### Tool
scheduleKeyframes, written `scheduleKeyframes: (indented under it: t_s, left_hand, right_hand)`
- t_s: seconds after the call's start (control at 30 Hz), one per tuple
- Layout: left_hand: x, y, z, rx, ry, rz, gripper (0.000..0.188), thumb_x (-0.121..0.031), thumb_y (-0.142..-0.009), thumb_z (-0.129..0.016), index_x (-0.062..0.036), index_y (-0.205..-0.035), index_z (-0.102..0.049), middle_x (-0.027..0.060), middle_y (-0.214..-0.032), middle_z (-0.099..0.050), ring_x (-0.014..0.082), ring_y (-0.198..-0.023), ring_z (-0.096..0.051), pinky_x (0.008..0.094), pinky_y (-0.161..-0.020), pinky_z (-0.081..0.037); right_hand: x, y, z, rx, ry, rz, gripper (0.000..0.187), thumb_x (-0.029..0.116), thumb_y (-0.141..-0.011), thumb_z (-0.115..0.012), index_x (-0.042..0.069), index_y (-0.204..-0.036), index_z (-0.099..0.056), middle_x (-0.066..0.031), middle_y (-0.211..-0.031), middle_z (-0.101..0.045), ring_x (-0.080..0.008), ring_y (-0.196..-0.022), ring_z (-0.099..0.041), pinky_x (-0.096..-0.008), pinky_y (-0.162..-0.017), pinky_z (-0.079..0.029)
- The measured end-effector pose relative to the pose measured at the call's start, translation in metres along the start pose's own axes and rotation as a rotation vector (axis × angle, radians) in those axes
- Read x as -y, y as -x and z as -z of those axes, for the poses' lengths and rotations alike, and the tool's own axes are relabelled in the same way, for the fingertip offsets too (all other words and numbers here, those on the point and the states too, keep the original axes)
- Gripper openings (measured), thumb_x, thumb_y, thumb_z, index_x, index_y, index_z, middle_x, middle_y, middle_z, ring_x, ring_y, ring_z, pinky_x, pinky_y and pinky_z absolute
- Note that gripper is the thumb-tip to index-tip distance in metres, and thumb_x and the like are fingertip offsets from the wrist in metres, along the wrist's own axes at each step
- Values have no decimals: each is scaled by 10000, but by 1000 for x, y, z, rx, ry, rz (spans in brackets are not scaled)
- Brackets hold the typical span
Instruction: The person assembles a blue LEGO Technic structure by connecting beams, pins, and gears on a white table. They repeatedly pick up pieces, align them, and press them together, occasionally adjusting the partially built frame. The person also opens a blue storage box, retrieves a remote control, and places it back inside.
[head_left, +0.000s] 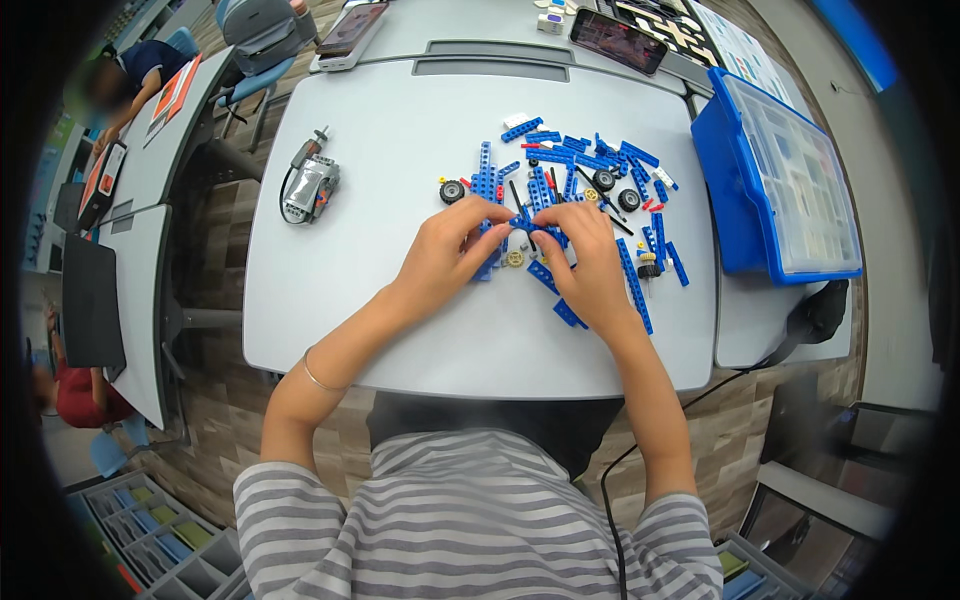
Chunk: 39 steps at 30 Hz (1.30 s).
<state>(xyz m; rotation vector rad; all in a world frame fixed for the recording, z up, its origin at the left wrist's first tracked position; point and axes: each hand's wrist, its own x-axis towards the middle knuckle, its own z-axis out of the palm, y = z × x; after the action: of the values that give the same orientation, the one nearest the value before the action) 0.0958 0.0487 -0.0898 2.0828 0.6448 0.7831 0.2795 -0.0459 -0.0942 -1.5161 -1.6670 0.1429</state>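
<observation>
My left hand (pixel 450 243) and my right hand (pixel 588 262) meet over the middle of the white table (pixel 380 200). Between their fingertips is a small blue building brick (pixel 522 223), pinched from both sides. Its exact shape is partly covered by my fingers. Around and behind my hands lies a loose spread of blue beams (pixel 570 156), with small black wheels (pixel 628 200), a tan gear (pixel 515 259), red pegs and black axles among them. A tall stack of blue studded pieces (pixel 487 180) sits just beyond my left fingers. One long blue beam (pixel 634 285) lies beside my right hand.
A grey motor unit with a cable (pixel 312 188) lies at the table's left. On the right stands a blue storage box (pixel 735 190) with a clear lid. A phone (pixel 618 42) and a tablet (pixel 352 25) rest at the far edge. Other people sit at tables on the left.
</observation>
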Motion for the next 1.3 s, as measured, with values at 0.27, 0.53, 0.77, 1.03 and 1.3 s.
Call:
scheduleKeyframes:
  t_s: [0.27, 0.53, 0.77, 1.03, 1.3]
  left_hand:
    - [2, 0, -1, 6, 217, -12, 124, -106, -918, -694, 12, -946, -668, 32, -783, -626, 64, -638, -547, 222, -567, -426]
    - [-9, 1, 11, 137, 714, 167, 238, -52, -910, -671, -3, -1140, -708, 69, -972, -631, 111, -748, -619, 223, -622, -505]
    - [-10, 4, 9, 159, 772, 90, 196, -32, -906, -656, 29, -1084, -710, 132, -1053, -631, 163, -794, -642, 261, -625, -545]
    - [-16, 8, 7, 126, 727, 75, 206, -20, -926, -640, 27, -1121, -690, 107, -1045, -634, 136, -794, -640, 246, -624, -533]
    - [-16, 4, 2, -15, 434, -36, 141, -95, -966, -621, 33, -1016, -654, 89, -977, -644, 119, -758, -635, 241, -624, -522]
  right_hand:
    - [9, 4, 3, 116, -282, -171, 165, 96, -903, -641, 9, -1041, -665, -102, -952, -660, -239, -842, -611, -340, -763, -457]
    - [8, 8, 7, 359, -889, -479, 249, 162, -989, -587, -24, -1140, -655, -36, -920, -652, -105, -787, -569, -265, -720, -466]
    - [10, 9, 8, 437, -1039, -466, 246, 179, -1009, -572, -26, -1119, -654, -22, -869, -631, -92, -767, -553, -260, -706, -457]
    - [12, 9, 7, 431, -1053, -497, 222, 177, -1005, -579, -23, -1057, -657, -23, -860, -633, -90, -767, -559, -264, -707, -458]
    - [19, 10, -1, 94, -407, -198, 145, 68, -911, -639, -4, -1037, -636, -103, -905, -659, -195, -755, -607, -316, -675, -470]
